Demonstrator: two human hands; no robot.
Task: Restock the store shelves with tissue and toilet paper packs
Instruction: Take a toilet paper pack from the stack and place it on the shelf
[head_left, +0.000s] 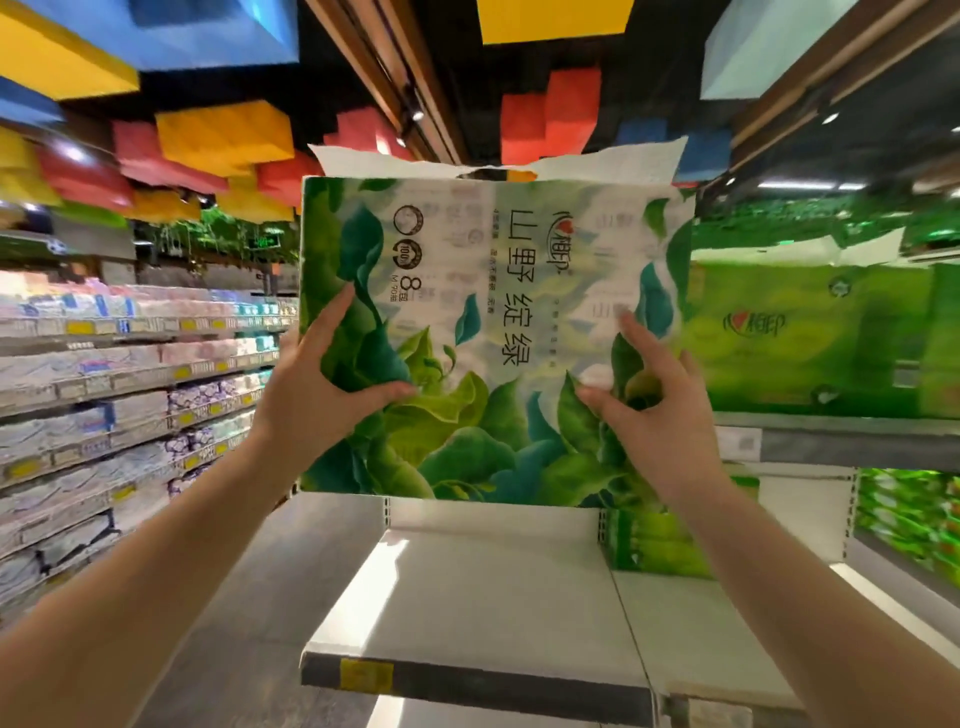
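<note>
the person holds one tissue pack (493, 338) raised at head height with both hands, its printed leaf face turned toward the camera and its text running sideways. the left hand (322, 384) grips the pack's left edge: thumb pressed across the front face, fingers wrapped behind and mostly hidden. the right hand (649, 405) lies on the lower right of the front face, with the index finger extended up along the wrapper and the other fingers curled and pinching the film. neither hand is free.

the pack sits between the two hands, above and just behind the bare white shelf (467, 597). its bottom edge appears close to the upper shelf line, but contact cannot be confirmed. to the right, green packs (805, 338) already stand on an upper shelf (831, 441), and more green packs (654, 540) stand on the lower level.

procedure, as judged from this view: keep both hands low on the pack so the soft wrapper does not sag. rotate the pack so its print matches the neighbouring stock. set the base down flat, then slide it back and against the adjacent packs. release the pinch on the film only after the base bears weight, since the thin wrapper can stretch or tear. the torn white flap (493, 156) at the top should stay clear of any shelf edge overhead.
</note>
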